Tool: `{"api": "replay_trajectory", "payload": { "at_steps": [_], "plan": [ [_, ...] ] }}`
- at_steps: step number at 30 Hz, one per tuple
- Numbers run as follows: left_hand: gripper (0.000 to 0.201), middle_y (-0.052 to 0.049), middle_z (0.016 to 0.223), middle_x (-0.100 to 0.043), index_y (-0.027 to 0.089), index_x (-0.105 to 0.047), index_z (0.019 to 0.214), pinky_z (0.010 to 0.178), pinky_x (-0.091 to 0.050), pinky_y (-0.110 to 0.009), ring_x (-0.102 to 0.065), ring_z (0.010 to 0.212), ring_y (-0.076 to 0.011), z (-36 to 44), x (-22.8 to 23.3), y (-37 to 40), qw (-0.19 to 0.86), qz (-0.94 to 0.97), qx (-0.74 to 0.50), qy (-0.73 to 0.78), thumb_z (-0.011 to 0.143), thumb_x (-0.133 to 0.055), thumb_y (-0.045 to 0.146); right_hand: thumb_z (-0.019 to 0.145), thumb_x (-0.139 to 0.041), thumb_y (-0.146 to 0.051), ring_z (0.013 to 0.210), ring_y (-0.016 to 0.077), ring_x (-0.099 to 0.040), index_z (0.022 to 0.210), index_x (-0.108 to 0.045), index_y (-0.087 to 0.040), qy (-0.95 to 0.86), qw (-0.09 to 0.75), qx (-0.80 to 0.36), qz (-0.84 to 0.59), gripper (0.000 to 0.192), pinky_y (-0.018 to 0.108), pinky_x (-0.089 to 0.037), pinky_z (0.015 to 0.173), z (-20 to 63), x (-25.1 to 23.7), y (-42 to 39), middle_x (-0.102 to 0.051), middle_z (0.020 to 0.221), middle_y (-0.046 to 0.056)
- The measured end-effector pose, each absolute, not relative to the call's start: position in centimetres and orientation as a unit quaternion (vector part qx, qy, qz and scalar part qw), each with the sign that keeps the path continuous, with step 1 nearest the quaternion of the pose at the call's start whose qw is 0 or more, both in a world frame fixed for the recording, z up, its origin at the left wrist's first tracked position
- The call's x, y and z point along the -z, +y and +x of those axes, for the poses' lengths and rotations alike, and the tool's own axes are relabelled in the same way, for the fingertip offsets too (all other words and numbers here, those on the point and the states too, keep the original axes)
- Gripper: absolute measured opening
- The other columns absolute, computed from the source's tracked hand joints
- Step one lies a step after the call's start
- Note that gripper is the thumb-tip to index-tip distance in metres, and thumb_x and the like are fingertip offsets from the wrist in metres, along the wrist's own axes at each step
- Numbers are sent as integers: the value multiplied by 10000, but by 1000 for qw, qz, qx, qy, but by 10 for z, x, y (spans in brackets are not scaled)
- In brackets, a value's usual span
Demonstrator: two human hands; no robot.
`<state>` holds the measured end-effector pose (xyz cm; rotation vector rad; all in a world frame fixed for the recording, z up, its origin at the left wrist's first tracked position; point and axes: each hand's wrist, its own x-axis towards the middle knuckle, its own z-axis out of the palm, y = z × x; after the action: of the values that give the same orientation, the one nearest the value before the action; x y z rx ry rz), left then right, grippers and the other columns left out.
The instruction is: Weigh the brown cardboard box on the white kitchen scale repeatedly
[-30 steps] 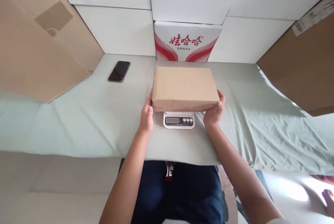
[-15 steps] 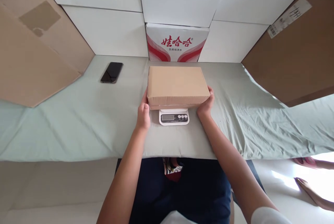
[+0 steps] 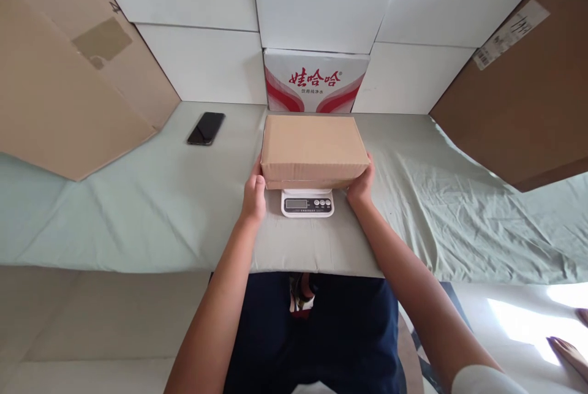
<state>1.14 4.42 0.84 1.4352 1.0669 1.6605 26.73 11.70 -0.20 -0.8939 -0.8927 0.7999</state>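
A plain brown cardboard box [image 3: 315,143] sits over a small white kitchen scale [image 3: 307,204], whose display and buttons show in front of it. The box covers the scale's platform, so I cannot tell whether it rests there fully. Along the box's left side my left hand [image 3: 254,195] grips it, thumb near the front lower corner. My right hand [image 3: 362,184] holds the opposite side, its fingers partly hidden behind the right corner.
A black phone [image 3: 206,128] lies to the left on the green cloth [image 3: 179,198]. A white and red carton [image 3: 316,83] stands against the back. Large cardboard boxes flank the table, one left [image 3: 78,75] and one right [image 3: 519,94]. Another person's foot [image 3: 569,354] shows at lower right.
The view has shifted slightly, moving the surroundings a little to the right. Both hands stay on the box above the scale. The other person's feet have moved farther right.
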Motion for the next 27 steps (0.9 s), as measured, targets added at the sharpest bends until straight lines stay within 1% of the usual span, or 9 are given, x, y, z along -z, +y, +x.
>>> {"api": "replay_trajectory", "payload": {
  "at_steps": [6,8,12,18,22,24,27],
  "plan": [
    [700,-99,1448,-612,267,-578,1404,1204,-342,-428,-410,1484,-306,11,-4,46,339,544,-642,421,916,-391,734,831,-523,-532,819,150,-573,940,-626,-215,-397,736,-376,-398,351,289,-465,781,265,0,116,-637,885,-30],
    [694,-99,1452,-609,267,-572,1408,1199,-349,-424,-415,1481,-303,10,-3,47,339,545,-643,417,924,-381,726,830,-536,-519,809,147,-568,940,-622,-217,-398,732,-383,-399,334,283,-458,773,265,-1,115,-632,878,-36],
    [686,-92,1470,-594,267,-558,1421,1203,-340,-416,-406,1487,-291,9,0,49,336,549,-642,416,940,-355,712,824,-516,-501,880,166,-585,966,-622,-224,-395,738,-367,-406,328,301,-455,820,266,-3,113,-638,925,-22],
    [669,-97,1454,-607,256,-568,1411,1182,-365,-402,-429,1471,-291,10,0,48,337,545,-643,419,946,-370,695,838,-508,-545,934,179,-597,994,-622,-227,-410,737,-363,-397,373,316,-454,871,266,-4,106,-653,968,-12],
    [668,-105,1435,-620,242,-568,1407,1182,-366,-411,-437,1462,-296,11,0,47,332,546,-641,425,952,-365,687,850,-487,-541,1045,201,-597,1070,-622,-252,-430,727,-349,-406,387,338,-453,940,265,-5,98,-660,1072,-7],
    [668,-114,1424,-627,234,-572,1400,1156,-397,-409,-469,1437,-302,12,-1,47,337,545,-638,427,950,-374,686,865,-478,-533,1141,220,-585,1141,-612,-280,-434,714,-358,-417,398,362,-451,989,264,-6,93,-653,1177,1],
    [668,-120,1397,-644,231,-590,1377,1133,-419,-405,-500,1411,-305,13,-1,46,335,546,-638,427,942,-385,696,890,-432,-606,1279,257,-548,1253,-570,-316,-446,695,-382,-415,485,414,-447,1057,260,-10,84,-617,1322,17]
  ]
}}
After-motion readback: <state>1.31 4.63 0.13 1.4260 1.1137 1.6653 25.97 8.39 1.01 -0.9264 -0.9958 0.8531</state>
